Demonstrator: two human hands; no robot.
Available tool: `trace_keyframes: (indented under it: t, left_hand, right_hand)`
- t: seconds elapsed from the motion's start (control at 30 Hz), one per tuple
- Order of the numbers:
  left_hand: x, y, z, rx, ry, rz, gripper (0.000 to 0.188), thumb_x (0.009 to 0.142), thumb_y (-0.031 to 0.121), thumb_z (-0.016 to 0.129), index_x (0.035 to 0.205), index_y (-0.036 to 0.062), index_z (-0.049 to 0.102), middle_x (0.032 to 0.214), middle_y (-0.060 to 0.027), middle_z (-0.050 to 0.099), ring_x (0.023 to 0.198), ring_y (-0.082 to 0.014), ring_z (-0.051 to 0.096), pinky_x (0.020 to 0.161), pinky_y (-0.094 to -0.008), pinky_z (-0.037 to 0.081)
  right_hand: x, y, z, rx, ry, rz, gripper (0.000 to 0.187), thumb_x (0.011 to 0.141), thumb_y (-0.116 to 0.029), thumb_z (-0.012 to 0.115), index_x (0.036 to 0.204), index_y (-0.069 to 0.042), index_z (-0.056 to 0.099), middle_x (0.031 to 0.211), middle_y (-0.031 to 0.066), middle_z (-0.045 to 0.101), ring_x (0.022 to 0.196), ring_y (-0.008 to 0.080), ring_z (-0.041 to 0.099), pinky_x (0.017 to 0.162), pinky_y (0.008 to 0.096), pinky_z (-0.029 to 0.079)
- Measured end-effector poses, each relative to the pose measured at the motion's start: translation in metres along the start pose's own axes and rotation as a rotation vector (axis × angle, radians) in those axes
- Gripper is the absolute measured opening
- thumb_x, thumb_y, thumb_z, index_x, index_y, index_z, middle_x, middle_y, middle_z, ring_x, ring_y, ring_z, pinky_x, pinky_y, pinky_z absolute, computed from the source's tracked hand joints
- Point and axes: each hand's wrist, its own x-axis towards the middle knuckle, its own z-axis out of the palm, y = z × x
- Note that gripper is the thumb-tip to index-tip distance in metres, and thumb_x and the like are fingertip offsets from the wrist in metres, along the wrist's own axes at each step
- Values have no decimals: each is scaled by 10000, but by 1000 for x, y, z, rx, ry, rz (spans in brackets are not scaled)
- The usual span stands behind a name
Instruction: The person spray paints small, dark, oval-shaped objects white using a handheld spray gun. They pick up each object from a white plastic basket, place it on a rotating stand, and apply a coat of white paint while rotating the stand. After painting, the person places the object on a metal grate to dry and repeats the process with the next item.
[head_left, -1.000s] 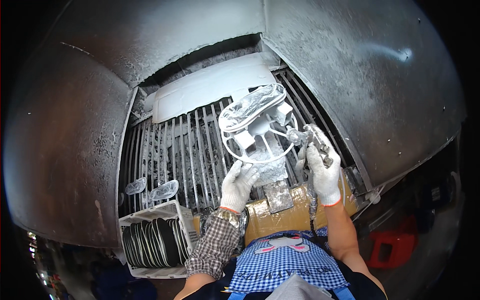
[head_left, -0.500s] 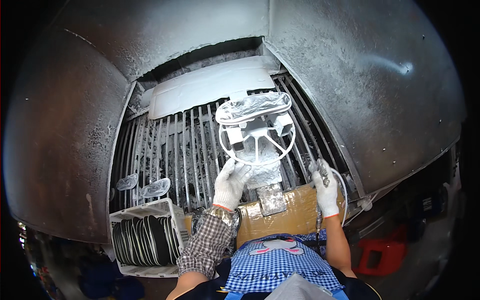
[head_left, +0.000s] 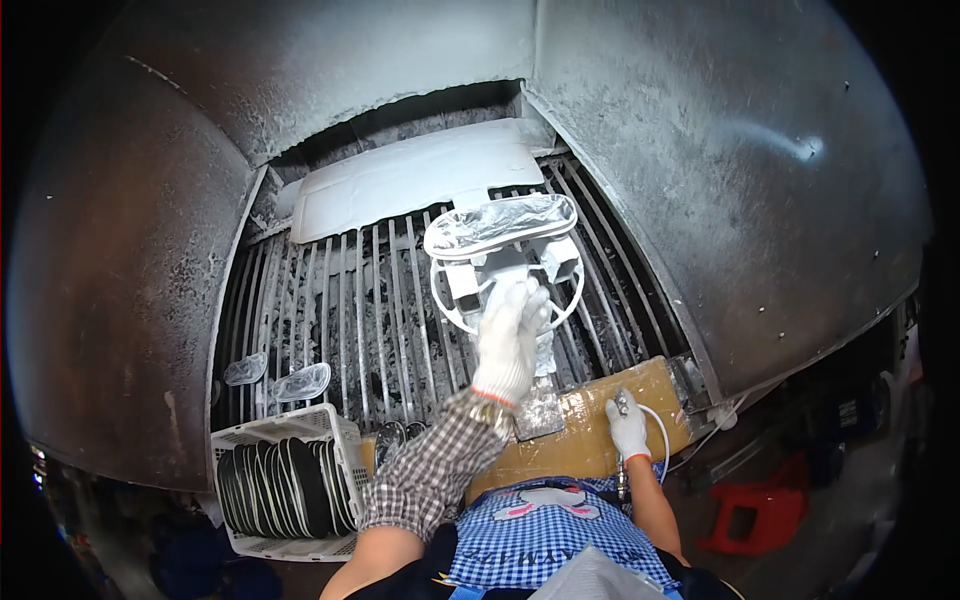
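Note:
My left hand (head_left: 510, 340), in a white knit glove, reaches over the near side of a white wheel-shaped stand (head_left: 573, 300). Its fingers stretch toward the hub and look slightly apart; what the fingertips touch is hidden. Above the wheel, two white blocks (head_left: 461, 281) support a long oval piece (head_left: 500, 224) with a white rim and a crinkled, silvery film cover. Lower right, my gloved right hand (head_left: 628, 428) is closed around a metal spray gun (head_left: 621, 402), from which a white hose (head_left: 663, 432) curves away.
Bare metal bars (head_left: 385, 320) form a dusty grate between powder-coated booth walls (head_left: 700, 180). A white sheet (head_left: 415, 180) lies at the back. Two film-covered ovals (head_left: 302, 382) rest near a white basket (head_left: 350, 440) of dark oval plates (head_left: 300, 487). Brown taped cardboard (head_left: 590, 435) covers the front edge.
My left hand has moved from the wheel's near rim forward and right, over its middle. My right hand, with the spray gun, has dropped nearer to my body.

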Motion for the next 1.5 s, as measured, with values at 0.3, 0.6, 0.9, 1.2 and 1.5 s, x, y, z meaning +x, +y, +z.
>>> trace_keyframes:
  t: [0.3,0.6,0.9,1.2,1.5]
  left_hand:
    - [88,-17,25,-284,335,-17,611,1041,236,715,1544,-2,464,1374,-216,618,1249,-336,626,1042,-446,541]
    - [99,-11,32,-124,376,-36,228,1038,189,678,1191,29,622,1009,-114,701,832,-230,682,716,-377,590]
    - [33,94,-42,-27,224,367,238,996,79,687,1226,36,732,1221,-131,695,1125,-242,680,963,-423,590]
    - [11,117,-237,-223,542,356,445,1029,72,561,1458,-32,502,1432,-225,620,1311,-386,628,1119,-600,529]
    - [-7,27,-354,-288,752,-2,426,1037,149,552,1440,12,543,1333,-222,675,1233,-378,680,1005,-561,590]
  right_hand:
    - [-5,-19,-7,55,-75,93,604,1013,-326,678,1500,13,560,1357,302,678,1271,421,658,1109,437,478]
    - [-2,-6,-1,174,-132,152,548,1063,-210,654,1555,-12,516,1291,131,705,940,180,679,731,316,574]
    - [-4,-18,-2,216,-126,146,554,1064,-200,649,1565,-15,500,1167,51,676,664,90,554,524,263,489]
    - [-5,-30,-3,232,-161,185,590,1042,-225,665,1569,-19,501,1209,59,672,706,93,570,541,267,491]
    - [-3,-32,-4,194,-147,169,589,1032,-230,682,1552,-5,519,1156,44,672,750,89,589,555,269,506]
